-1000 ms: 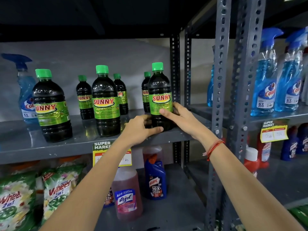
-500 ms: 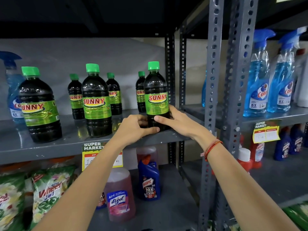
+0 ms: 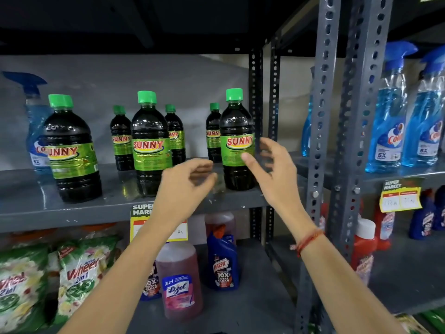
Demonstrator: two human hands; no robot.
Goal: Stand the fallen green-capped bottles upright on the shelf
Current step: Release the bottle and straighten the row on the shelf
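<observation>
Several dark SUNNY bottles with green caps stand upright on the grey shelf [image 3: 36, 208]. The right front bottle [image 3: 237, 131] stands near the shelf's right post. The middle front bottle [image 3: 150, 141] and the left front bottle [image 3: 71, 150] stand along the front, with smaller-looking ones behind them. My right hand [image 3: 274, 169] hovers just in front and right of the right front bottle, fingers spread, holding nothing. My left hand [image 3: 185, 182] is lower and left of that bottle, fingers loosely curled, empty.
Blue Colin spray bottles stand at the far left [image 3: 36, 131] and on the right-hand rack [image 3: 390, 121]. Perforated grey uprights [image 3: 325, 116] divide the racks. Below are a Lizol bottle [image 3: 179, 280], a Harpic bottle [image 3: 222, 263] and Wheel packs [image 3: 79, 273].
Both hands have let go of the right front bottle's base and pulled back from it; the bottle stays standing upright.
</observation>
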